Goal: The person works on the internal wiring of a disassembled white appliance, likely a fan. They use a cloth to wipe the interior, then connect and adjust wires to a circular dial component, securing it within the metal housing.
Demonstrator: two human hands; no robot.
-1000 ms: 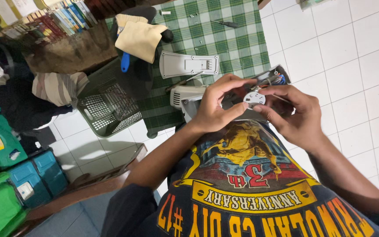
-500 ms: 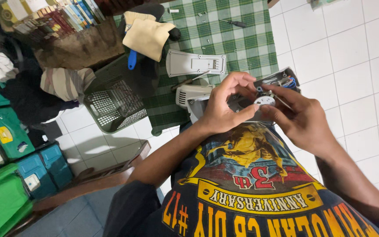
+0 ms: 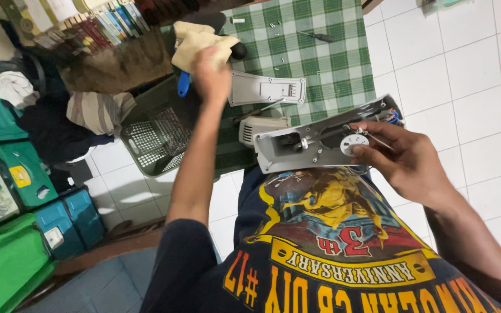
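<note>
**Inspector:** Report the head view, hands first.

**Operator:** I see the right hand (image 3: 404, 159) at the right of the scene, pinching the edge of an opened grey plastic housing (image 3: 320, 142). Its thumb lies against a small white round part (image 3: 354, 144) set inside the housing. The housing is tilted, held above the person's lap, its inner side facing up, with coloured wires (image 3: 394, 116) at its far right end.

**Inspector:** And the left hand?

**Operator:** The left hand (image 3: 211, 78) is stretched far out, fingers curled together, at a beige cloth (image 3: 201, 46). I cannot tell whether it grips the cloth or only touches it; the picture is blurred there.

**Inspector:** What lies around?

**Operator:** A green checked cloth (image 3: 320, 52) is spread over the floor. On it lie a flat grey cover plate (image 3: 265, 90), a second grey body (image 3: 262, 127) just near of the plate, a screwdriver (image 3: 317, 36) at the far side, and small screws (image 3: 273, 24) scattered near it. Left of the checked cloth stands a dark green plastic basket (image 3: 158, 133). A blue handle (image 3: 183, 84) shows just left of the left wrist. Books (image 3: 100, 26) line the far left; green boxes (image 3: 7, 168) and blue boxes (image 3: 68, 217) stand at the left edge on the white tiled floor (image 3: 465, 64).
</note>
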